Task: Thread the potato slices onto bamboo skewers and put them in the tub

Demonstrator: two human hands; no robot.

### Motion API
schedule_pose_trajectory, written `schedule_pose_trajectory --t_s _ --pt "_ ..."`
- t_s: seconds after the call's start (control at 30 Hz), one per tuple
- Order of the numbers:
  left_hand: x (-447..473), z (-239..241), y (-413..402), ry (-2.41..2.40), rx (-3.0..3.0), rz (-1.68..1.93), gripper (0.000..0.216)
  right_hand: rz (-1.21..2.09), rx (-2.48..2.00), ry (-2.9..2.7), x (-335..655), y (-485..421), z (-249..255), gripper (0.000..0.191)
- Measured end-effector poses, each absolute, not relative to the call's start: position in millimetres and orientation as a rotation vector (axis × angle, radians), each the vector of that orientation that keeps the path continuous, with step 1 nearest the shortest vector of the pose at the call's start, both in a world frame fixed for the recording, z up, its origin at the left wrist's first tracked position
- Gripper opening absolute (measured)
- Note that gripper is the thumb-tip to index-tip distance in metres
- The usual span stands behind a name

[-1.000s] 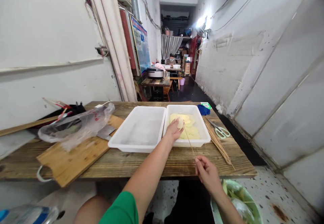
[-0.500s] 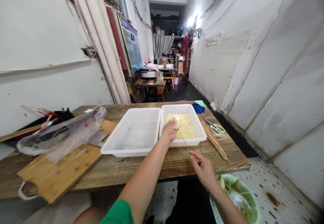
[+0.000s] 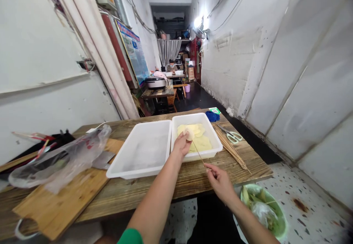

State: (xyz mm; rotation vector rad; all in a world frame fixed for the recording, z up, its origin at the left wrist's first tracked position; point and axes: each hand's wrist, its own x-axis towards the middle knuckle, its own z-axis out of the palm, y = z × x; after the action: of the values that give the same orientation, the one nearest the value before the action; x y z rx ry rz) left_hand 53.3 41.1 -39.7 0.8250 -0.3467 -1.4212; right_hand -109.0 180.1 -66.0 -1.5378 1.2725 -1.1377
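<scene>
My left hand is closed on a pale potato slice at the near edge of the right white tray, which holds several more slices. My right hand pinches the near end of a thin bamboo skewer whose tip reaches the held slice. An empty white tray stands just to the left.
A bundle of skewers and green-handled scissors lie right of the trays. A cutting board, a cleaver and a plastic bag are at left. A green bowl of scraps sits on the floor. A person sits far down the corridor.
The camera has swung so the table sits lower and further left in view. Both hands keep their hold on the slice and the skewer, with the skewer tip staying at the slice.
</scene>
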Motion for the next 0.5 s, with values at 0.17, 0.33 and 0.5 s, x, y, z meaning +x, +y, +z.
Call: schedule_pose_trajectory --t_s 0.17,0.33,0.5 --pt "53.9 -39.7 42.6 -0.427 0.852 -1.440 0.033 -1.134 -1.518 1.281 -110.0 179.9 -66.6 0.044" --pt "53.5 -38.0 44.9 -0.469 0.875 -1.449 0.032 -1.131 -1.537 1.283 -110.8 181.0 -64.6 0.045" --pt "54.4 -38.1 45.0 -0.469 0.875 -1.459 0.031 -1.129 -1.541 1.280 -111.3 181.0 -67.2 0.045"
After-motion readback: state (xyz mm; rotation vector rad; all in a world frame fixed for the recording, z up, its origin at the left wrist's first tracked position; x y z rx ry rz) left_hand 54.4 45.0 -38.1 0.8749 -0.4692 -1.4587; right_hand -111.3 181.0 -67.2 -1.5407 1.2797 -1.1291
